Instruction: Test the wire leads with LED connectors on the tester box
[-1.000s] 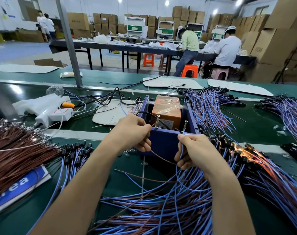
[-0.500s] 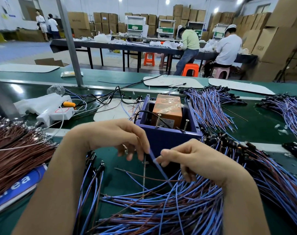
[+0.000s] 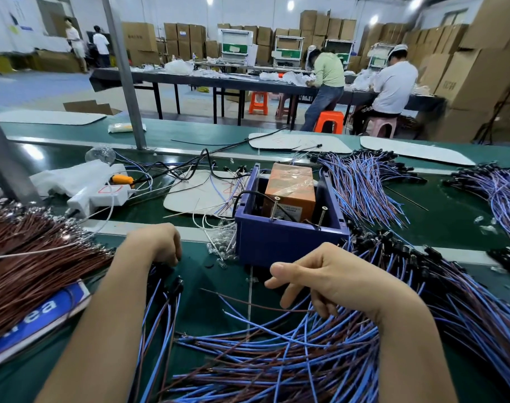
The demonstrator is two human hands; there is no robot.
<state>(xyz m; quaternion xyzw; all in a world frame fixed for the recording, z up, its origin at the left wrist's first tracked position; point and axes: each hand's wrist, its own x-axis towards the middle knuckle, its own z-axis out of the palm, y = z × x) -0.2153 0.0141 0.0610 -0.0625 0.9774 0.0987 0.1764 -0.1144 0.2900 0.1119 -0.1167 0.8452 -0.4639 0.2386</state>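
Observation:
The purple tester box (image 3: pixel 288 245) stands mid-table with an orange unit (image 3: pixel 291 187) inside and two upright screws at its near rim. My left hand (image 3: pixel 157 242) is left of the box, fingers bent down onto the black connectors of a small bunch of blue and brown leads (image 3: pixel 160 309); its fingertips are hidden. My right hand (image 3: pixel 332 280) hovers in front of the box over the big pile of blue and brown wire leads (image 3: pixel 277 353). Its thumb sticks out to the left and its fingers dip among the wires, touching a brown one.
A thick bundle of brown wires (image 3: pixel 29 263) lies at the left over a blue-and-white card (image 3: pixel 41 312). More leads with black connectors fan out right of the box (image 3: pixel 364 187) and at the far right (image 3: pixel 498 193). A white power strip (image 3: pixel 102 196) sits behind left. People work at a far table.
Both hands left the tester box. My left hand swung left and down onto the small bunch of leads, and my right hand dropped to the big pile with its thumb now spread.

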